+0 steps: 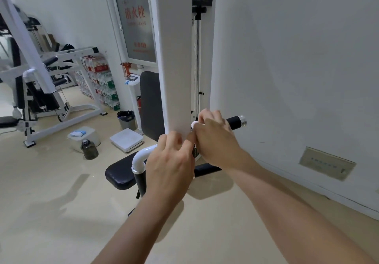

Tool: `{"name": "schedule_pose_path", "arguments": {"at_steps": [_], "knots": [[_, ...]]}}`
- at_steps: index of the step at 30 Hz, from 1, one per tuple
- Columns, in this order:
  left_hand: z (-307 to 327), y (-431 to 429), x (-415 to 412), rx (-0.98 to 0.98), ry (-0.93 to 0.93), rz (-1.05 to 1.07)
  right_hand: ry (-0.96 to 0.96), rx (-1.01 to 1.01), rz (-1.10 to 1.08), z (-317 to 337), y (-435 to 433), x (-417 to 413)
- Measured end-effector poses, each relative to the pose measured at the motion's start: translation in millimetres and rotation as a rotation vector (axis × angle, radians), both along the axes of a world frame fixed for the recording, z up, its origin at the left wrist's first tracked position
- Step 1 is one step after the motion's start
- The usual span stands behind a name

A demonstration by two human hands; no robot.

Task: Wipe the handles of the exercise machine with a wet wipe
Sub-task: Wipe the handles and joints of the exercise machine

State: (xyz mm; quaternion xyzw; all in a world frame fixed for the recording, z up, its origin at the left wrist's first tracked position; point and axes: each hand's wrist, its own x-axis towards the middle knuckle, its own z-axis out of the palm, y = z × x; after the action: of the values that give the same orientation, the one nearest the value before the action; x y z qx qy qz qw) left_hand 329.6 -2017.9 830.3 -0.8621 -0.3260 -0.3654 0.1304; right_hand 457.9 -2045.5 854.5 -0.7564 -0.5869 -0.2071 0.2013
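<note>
The wipe [194, 124] is seen only as a small white bulge at the near side of the right hand [215, 138], just right of the column [174, 58]; the rest of it is hidden under the palm, between the hand and the right handle [234, 121]; the black part of that handle is left showing past the knuckles, ended by a chrome cap [242, 120] near the wall [297, 68].

The right hand is closed round wipe and handle together, the fingers curled over the top; no gap is seen in the grip. The left hand [170, 165] is held close against it, lower and to the left, its fingers bent at the column's front edge; whether anything is pinched in it cannot be told, since the fingertips are hidden.

The right handle is laid nearly level; its long axis is run from the column out to the right and slightly up, the cap pointed at the wall. The left handle [140, 161] is shown just left of the left hand; its white tube is bent over and down into a black grip, the long axis near upright, the end pointed at the floor [61, 202].

The seat [119, 175] is seen behind the left handle, the back pad [150, 103] above it; a scale [127, 139], a bottle [89, 150] and a bin [126, 119] are set on the floor further left.
</note>
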Motion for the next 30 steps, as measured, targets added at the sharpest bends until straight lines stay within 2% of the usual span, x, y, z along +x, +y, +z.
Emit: {"name": "schedule_pose_path", "arguments": {"at_steps": [5,7,11,14,20,25,30], "knots": [[-0.6,10.9,1.9,0.075,-0.013,-0.051,0.047,0.0,0.13,-7.3,-14.5,-0.7],[-2.2,10.3,2.6,0.085,-0.026,-0.082,0.099,-0.018,0.115,0.7,-13.1,5.5],[-11.9,-1.7,10.3,0.071,0.113,-0.165,0.18,-0.032,0.071,24.7,3.7,12.4],[-18.7,3.4,12.5,0.014,0.156,-0.162,0.15,-0.052,0.073,12.8,0.2,7.9],[-22.9,7.2,16.9,0.018,0.107,-0.186,0.127,0.127,0.107,-10.9,-18.5,7.4],[-17.3,5.1,23.1,-0.045,0.177,-0.125,-0.017,-0.009,0.045,5.3,2.6,11.2],[-14.8,3.1,29.7,-0.094,0.206,-0.073,0.205,0.303,0.161,-17.4,-14.3,14.6]]}}
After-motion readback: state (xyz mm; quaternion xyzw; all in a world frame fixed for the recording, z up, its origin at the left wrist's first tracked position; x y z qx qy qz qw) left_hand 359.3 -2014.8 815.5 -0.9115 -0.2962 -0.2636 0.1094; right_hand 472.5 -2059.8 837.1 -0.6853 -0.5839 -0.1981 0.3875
